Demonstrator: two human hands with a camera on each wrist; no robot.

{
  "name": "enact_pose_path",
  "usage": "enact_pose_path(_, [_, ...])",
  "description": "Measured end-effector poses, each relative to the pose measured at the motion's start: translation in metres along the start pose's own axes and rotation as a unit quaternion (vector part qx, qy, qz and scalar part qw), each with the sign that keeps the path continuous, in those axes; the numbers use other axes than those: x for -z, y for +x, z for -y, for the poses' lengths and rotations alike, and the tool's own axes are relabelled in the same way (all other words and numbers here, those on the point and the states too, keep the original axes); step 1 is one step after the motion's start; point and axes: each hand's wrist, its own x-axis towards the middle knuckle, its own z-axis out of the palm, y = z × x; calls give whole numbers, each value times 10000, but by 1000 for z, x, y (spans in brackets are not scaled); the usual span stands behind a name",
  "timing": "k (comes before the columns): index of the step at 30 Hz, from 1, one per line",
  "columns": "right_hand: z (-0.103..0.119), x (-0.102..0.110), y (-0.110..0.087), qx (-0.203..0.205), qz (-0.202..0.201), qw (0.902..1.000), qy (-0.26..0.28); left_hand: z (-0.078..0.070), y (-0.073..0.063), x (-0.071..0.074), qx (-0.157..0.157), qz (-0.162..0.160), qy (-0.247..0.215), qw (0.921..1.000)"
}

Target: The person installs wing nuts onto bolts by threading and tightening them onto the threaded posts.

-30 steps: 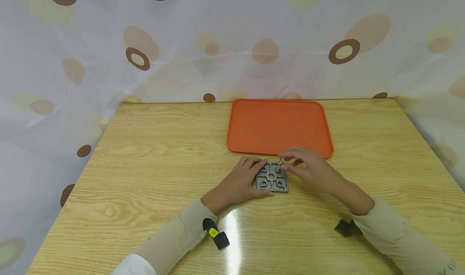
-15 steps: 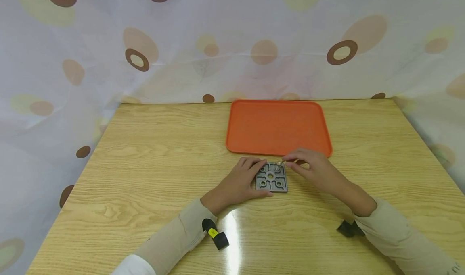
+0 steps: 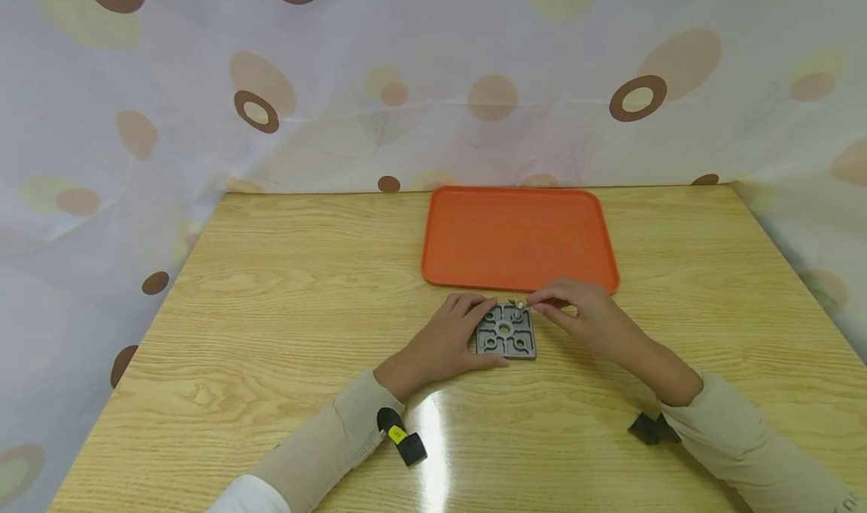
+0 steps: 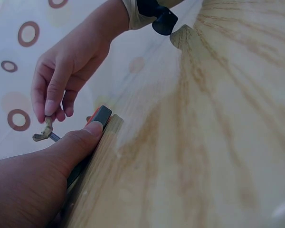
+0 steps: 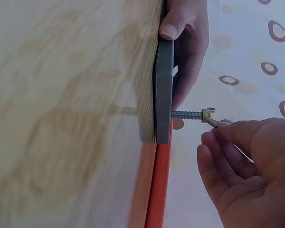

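Grey plate braced, brass wing nut pinched

From my remote seat, the head view shows me the grey plate (image 3: 508, 341) flat on the wood-grain worktop (image 3: 305, 287), just on the person's side of an orange tray (image 3: 518, 235). At the plate's far right corner stands a bolt (image 3: 518, 314), with a brass wing nut (image 3: 520, 305) at its upper end. My left grip (image 3: 440, 340) spans the plate's left side, thumb along the near edge and fingers at the far one; I judge this hold is meant to stop the plate turning while the nut is worked. My right grip (image 3: 585, 314) comes in from the right, forearm slanting inward, apart from the left.

On the left wrist view I see the left thumb pressed to the plate's edge; its fingers are hidden. Opposite, the right grip hangs from the wrist with fingers pointing down, narrowed onto one wing of the nut.

The right wrist view gives me the plate edge-on against the worktop, bare thread showing between it and the nut. That pinch takes only a wing, probably for leverage, while the spare fingers curl loosely beneath. How the bolt is seated I cannot tell.
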Motion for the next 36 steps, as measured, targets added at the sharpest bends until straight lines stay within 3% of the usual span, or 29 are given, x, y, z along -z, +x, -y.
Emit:
enact_pose_path(10, [0, -3, 1, 111, -17, 9999, -52, 0, -1, 0, -8, 2, 21, 10000])
enact_pose_path(20, [2, -6, 3, 19, 67, 9991, 414, 1, 0, 0, -35, -24, 6, 10000])
enact_pose_path(36, [4, -9, 7, 2, 125, 9989, 449, 1, 0, 0, -77, -61, -31, 9999])
